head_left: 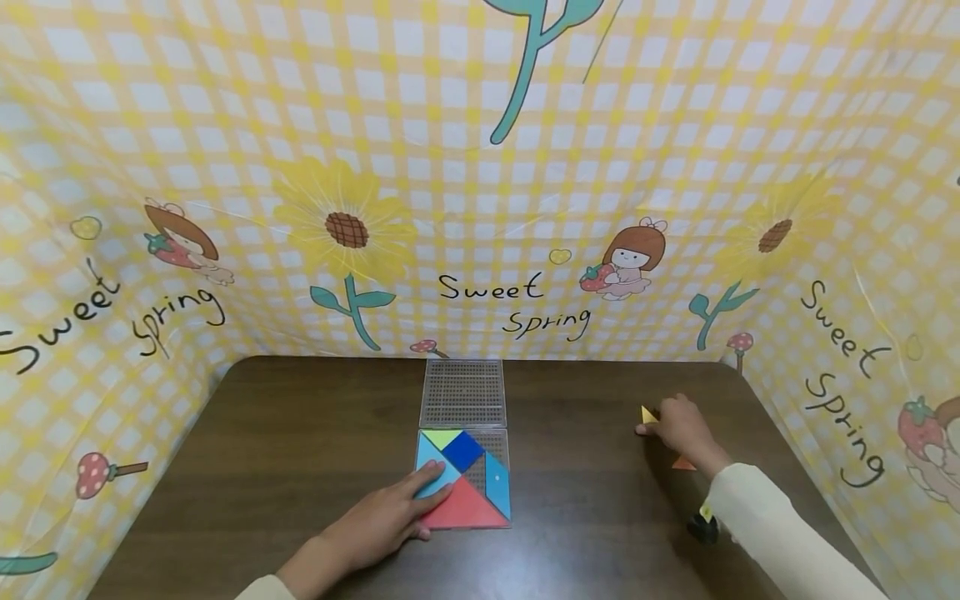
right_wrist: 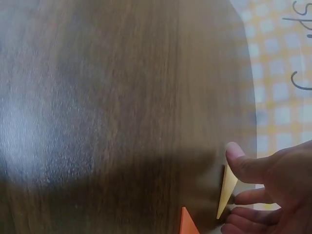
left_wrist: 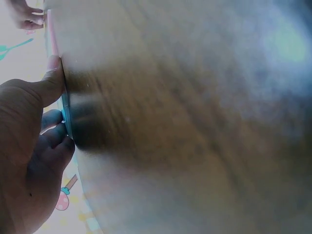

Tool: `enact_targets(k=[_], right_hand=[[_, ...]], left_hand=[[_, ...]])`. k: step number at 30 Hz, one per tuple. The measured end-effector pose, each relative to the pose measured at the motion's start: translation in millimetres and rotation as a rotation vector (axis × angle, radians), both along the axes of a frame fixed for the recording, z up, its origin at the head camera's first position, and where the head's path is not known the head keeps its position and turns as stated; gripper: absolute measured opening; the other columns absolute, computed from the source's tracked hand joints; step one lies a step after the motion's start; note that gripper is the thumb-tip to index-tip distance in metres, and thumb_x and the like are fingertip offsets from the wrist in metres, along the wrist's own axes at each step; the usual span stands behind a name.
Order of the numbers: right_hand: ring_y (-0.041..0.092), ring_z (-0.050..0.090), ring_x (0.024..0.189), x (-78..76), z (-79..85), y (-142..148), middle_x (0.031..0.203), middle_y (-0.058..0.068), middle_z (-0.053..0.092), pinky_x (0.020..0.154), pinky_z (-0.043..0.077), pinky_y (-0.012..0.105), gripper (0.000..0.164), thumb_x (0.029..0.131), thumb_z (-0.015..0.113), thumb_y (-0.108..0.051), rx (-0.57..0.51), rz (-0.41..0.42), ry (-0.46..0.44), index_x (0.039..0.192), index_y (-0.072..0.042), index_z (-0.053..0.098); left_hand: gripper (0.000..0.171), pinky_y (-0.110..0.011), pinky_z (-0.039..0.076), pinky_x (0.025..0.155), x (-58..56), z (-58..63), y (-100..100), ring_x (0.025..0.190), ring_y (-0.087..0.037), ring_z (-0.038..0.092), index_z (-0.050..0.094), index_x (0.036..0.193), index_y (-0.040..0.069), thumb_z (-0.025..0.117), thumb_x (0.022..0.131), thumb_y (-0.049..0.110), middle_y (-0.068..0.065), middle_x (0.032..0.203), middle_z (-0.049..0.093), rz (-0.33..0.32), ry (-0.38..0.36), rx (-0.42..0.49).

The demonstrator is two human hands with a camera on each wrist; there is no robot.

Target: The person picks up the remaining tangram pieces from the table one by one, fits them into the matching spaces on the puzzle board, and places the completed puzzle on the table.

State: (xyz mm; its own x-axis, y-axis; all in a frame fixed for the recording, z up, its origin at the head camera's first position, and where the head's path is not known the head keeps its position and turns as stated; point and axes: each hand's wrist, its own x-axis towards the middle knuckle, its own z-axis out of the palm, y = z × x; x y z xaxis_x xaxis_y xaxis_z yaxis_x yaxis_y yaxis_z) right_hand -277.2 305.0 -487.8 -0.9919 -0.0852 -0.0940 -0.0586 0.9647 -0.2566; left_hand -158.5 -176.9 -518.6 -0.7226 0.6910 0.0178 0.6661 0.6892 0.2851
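Observation:
My left hand (head_left: 386, 512) rests on the left side of a clear tangram tray (head_left: 498, 440), fingers stretched over the light blue triangle (head_left: 429, 452). The left thumb and fingertips lie along the tray's edge in the left wrist view. Also in the tray are a red triangle (head_left: 467, 508), a dark blue square (head_left: 464, 452), a light green triangle (head_left: 442, 437) and a blue parallelogram (head_left: 497, 487). At the right, my right hand (head_left: 684, 429) pinches a yellow triangle (right_wrist: 227, 192) between thumb and fingers. An orange triangle (right_wrist: 188, 224) lies on the table close by.
Behind the tray lies its clear gridded lid (head_left: 463, 393), opened flat on the brown table (head_left: 315, 433). A small dark object (head_left: 702, 528) shows beside the right sleeve. Yellow checked cloth (head_left: 465, 208) walls the table at the back and sides.

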Motion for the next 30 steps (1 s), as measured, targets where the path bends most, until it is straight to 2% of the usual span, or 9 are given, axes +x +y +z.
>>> enact_targets(k=[3, 7, 14, 19, 23, 26, 28, 30], right_hand=[[0.024, 0.048, 0.068, 1.6, -0.7, -2.9, 0.069, 0.009, 0.054, 0.061, 0.040, 0.036, 0.041, 0.079, 0.078, -0.036, -0.018, 0.001, 0.027, 0.062, -0.007, 0.056], [0.021, 0.043, 0.061, 3.7, -3.7, -8.5, 0.068, 0.009, 0.050, 0.055, 0.036, 0.032, 0.038, 0.078, 0.080, -0.029, -0.032, -0.002, 0.080, 0.062, -0.006, 0.054], [0.023, 0.053, 0.062, 5.4, -8.0, -13.0, 0.073, 0.011, 0.057, 0.051, 0.044, 0.037, 0.025, 0.078, 0.079, -0.014, -0.015, -0.055, 0.104, 0.069, -0.004, 0.059], [0.026, 0.059, 0.066, -0.7, -9.3, -9.5, 0.078, 0.013, 0.061, 0.050, 0.046, 0.040, 0.021, 0.077, 0.081, -0.015, -0.019, -0.086, 0.083, 0.075, -0.003, 0.063], [0.022, 0.053, 0.064, -6.6, -8.8, -5.7, 0.076, 0.009, 0.056, 0.050, 0.040, 0.035, 0.028, 0.076, 0.081, -0.016, -0.066, -0.100, 0.034, 0.082, -0.003, 0.057], [0.020, 0.047, 0.060, -9.9, -6.7, -3.6, 0.073, 0.007, 0.052, 0.051, 0.036, 0.032, 0.030, 0.078, 0.079, -0.016, -0.120, -0.089, 0.000, 0.082, -0.004, 0.052], [0.018, 0.048, 0.061, -11.6, -5.5, -2.2, 0.074, 0.005, 0.053, 0.052, 0.037, 0.031, 0.028, 0.081, 0.077, -0.016, -0.161, -0.067, -0.014, 0.084, -0.004, 0.053], [0.018, 0.050, 0.061, -12.6, -3.0, -2.8, 0.075, 0.007, 0.056, 0.053, 0.040, 0.031, 0.024, 0.084, 0.074, -0.015, -0.247, -0.046, -0.044, 0.086, -0.003, 0.053]], left_hand=[[0.059, -0.042, 0.051, 0.093, 1.0, 0.2, -0.1, 0.136, -0.032, 0.041, 0.037, 0.149, 0.025, 0.055, 0.096, 0.042, -0.010, 0.159, 0.025, 0.001, -0.002, -0.003], [0.058, -0.043, 0.051, 0.093, 1.3, 0.2, -0.3, 0.136, -0.033, 0.041, 0.038, 0.148, 0.024, 0.055, 0.096, 0.042, -0.010, 0.158, 0.026, -0.003, 0.010, 0.004], [0.058, -0.043, 0.051, 0.093, 1.3, -1.1, 0.1, 0.137, -0.032, 0.040, 0.037, 0.149, 0.024, 0.054, 0.096, 0.042, -0.010, 0.159, 0.025, -0.014, -0.002, 0.008], [0.058, -0.043, 0.051, 0.092, 1.2, -1.6, 0.1, 0.136, -0.032, 0.041, 0.037, 0.149, 0.023, 0.054, 0.096, 0.043, -0.010, 0.159, 0.026, -0.016, 0.005, 0.010], [0.058, -0.043, 0.052, 0.092, 1.2, -0.8, -0.2, 0.136, -0.033, 0.042, 0.038, 0.148, 0.023, 0.054, 0.096, 0.043, -0.010, 0.158, 0.027, -0.015, 0.013, 0.013], [0.058, -0.043, 0.052, 0.091, 0.9, -0.7, -0.5, 0.136, -0.033, 0.042, 0.038, 0.148, 0.023, 0.054, 0.096, 0.042, -0.011, 0.158, 0.027, -0.016, 0.020, 0.013], [0.058, -0.043, 0.052, 0.091, 0.7, -0.9, -0.3, 0.136, -0.033, 0.042, 0.039, 0.148, 0.023, 0.055, 0.096, 0.042, -0.011, 0.158, 0.028, -0.016, 0.024, 0.015], [0.058, -0.043, 0.052, 0.092, 0.7, -0.8, -0.4, 0.136, -0.033, 0.042, 0.039, 0.148, 0.023, 0.055, 0.096, 0.042, -0.011, 0.158, 0.028, -0.013, 0.024, 0.014]])
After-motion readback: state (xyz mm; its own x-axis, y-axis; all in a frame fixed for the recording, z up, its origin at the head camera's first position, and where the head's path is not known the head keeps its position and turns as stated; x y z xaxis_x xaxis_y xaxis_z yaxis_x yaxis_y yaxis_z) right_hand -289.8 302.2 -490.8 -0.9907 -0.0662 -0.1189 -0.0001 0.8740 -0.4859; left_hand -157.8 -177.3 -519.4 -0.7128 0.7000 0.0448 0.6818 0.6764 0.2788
